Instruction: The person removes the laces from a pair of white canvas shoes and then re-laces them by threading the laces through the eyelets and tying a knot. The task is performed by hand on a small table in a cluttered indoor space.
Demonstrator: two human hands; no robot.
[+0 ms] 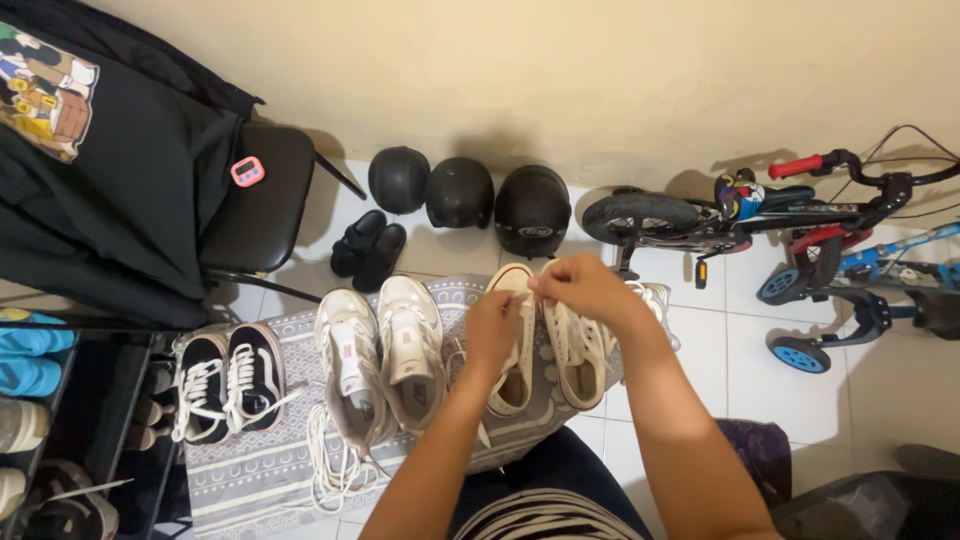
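Both hands meet over a cream sneaker (516, 340) near the middle of the view. The left hand (493, 330) lies on the shoe's upper with fingers curled down; whether it pinches a lace cannot be told. The right hand (580, 287) is closed at the shoe's toe end, fingertips pinched together, seemingly on a lace, though the lace itself is too thin to make out. Touching that shoe at 3 o'clock is its partner, a second cream sneaker (572, 362). Both stand on a grey patterned mat (250, 470).

At 9 o'clock from the hands, just beside them, sits a pair of white sneakers (380, 365) with loose laces trailing toward the viewer. Further at 9 o'clock is a pair of black sneakers (230, 385) with white laces. At 11 o'clock, off the mat, lie small black shoes (367, 250), and at 12 o'clock three black helmets (460, 190) line the wall. At 2 o'clock stands a child's bicycle (740, 215). At 10 o'clock is a black chair (262, 200) with a dark garment (110, 170) draped beside it, and at 8 o'clock a shoe rack (40, 400).
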